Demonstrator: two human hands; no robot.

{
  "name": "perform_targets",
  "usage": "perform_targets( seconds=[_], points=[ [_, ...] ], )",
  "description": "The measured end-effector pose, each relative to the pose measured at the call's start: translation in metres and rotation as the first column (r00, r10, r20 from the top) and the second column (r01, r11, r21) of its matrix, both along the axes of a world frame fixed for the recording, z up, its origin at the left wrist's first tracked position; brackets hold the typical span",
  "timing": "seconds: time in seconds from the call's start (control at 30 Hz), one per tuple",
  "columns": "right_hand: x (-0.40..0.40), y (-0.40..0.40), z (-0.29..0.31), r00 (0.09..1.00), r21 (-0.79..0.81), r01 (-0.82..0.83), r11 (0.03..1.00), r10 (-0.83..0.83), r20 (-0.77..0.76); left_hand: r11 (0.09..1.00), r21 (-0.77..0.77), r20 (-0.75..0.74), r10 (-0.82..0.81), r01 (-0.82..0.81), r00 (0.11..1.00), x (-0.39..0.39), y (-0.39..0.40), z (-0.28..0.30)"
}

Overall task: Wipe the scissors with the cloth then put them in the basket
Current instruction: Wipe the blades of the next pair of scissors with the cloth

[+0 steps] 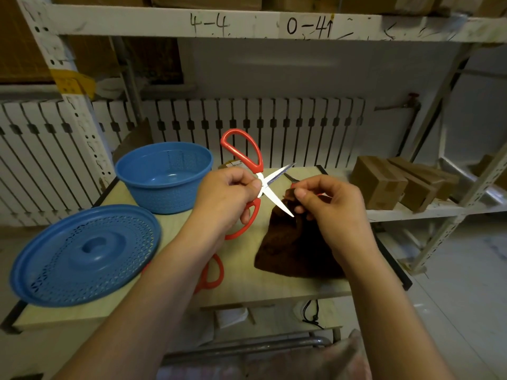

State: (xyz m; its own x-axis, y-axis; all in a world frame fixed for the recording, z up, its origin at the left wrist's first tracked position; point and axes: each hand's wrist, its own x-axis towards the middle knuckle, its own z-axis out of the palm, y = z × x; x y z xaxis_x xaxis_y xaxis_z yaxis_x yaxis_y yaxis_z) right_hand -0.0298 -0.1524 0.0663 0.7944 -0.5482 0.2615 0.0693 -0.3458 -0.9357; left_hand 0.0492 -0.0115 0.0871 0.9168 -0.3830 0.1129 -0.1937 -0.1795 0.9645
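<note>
A second pair of red-handled scissors [211, 272] is seen nearest, lying on the table [274, 286], largely hidden under the left forearm. The blue perforated lid [85, 255] lies flat at the table's near left corner. The brown cloth [299, 250] is draped from the right hand [333, 204] down onto the table, its upper part pinched between thumb and curled fingers against the lower blade. The scissors [264, 185] are held above the table, between the hands, blades spread in an X: one blade points down and right into the cloth, the other up and right. One red loop stands up and away; the other is gripped by the curled fingers of the left hand [229, 196], thumb pressed at the pivot. The blue basket [164, 178] stands far left, upright, with nothing visible inside. Cardboard boxes [395, 182] are noted on a shelf at far right.
</note>
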Motion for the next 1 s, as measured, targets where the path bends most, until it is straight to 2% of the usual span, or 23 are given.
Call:
perform_targets(
  seconds=[0.23, 0.3, 0.37, 0.47, 0.57, 0.67, 0.8, 1.0],
  points=[
    [-0.004, 0.002, -0.005, 0.997, 0.118, 0.042, 0.992, -0.050, 0.066, 0.999, 0.054, 0.057, -0.002, -0.001, 0.998, 0.000, -0.001, -0.001],
    [-0.004, 0.006, -0.006, 0.994, 0.109, 0.066, 0.992, -0.075, 0.084, 0.998, 0.069, 0.073, -0.006, 0.001, 0.997, -0.003, -0.004, -0.002],
    [-0.003, 0.010, -0.007, 0.988, 0.046, 0.109, 0.993, -0.113, 0.108, 0.997, 0.083, 0.094, -0.004, -0.004, 0.996, -0.005, -0.008, -0.006],
    [-0.005, 0.017, -0.005, 0.981, -0.129, 0.166, 0.978, -0.149, 0.126, 0.994, 0.108, 0.147, 0.013, -0.029, 0.989, -0.006, -0.014, -0.011],
    [-0.005, 0.024, -0.004, 0.971, -0.322, 0.231, 0.918, -0.198, 0.130, 0.991, 0.122, 0.157, 0.039, -0.059, 0.987, -0.010, -0.018, -0.014],
    [-0.001, 0.029, -0.009, 0.953, -0.395, 0.298, 0.869, -0.252, 0.166, 0.987, 0.125, 0.227, 0.072, -0.102, 0.971, -0.016, -0.020, -0.016],
    [0.003, 0.031, -0.011, 0.939, -0.331, 0.341, 0.880, -0.303, 0.160, 0.982, 0.140, 0.269, 0.087, -0.129, 0.959, -0.020, -0.021, -0.020],
    [-0.003, 0.017, -0.008, 0.943, -0.226, 0.331, 0.916, -0.331, 0.037, 0.994, 0.016, 0.108, 0.106, -0.109, 0.988, -0.015, -0.013, -0.024]
  ],
)
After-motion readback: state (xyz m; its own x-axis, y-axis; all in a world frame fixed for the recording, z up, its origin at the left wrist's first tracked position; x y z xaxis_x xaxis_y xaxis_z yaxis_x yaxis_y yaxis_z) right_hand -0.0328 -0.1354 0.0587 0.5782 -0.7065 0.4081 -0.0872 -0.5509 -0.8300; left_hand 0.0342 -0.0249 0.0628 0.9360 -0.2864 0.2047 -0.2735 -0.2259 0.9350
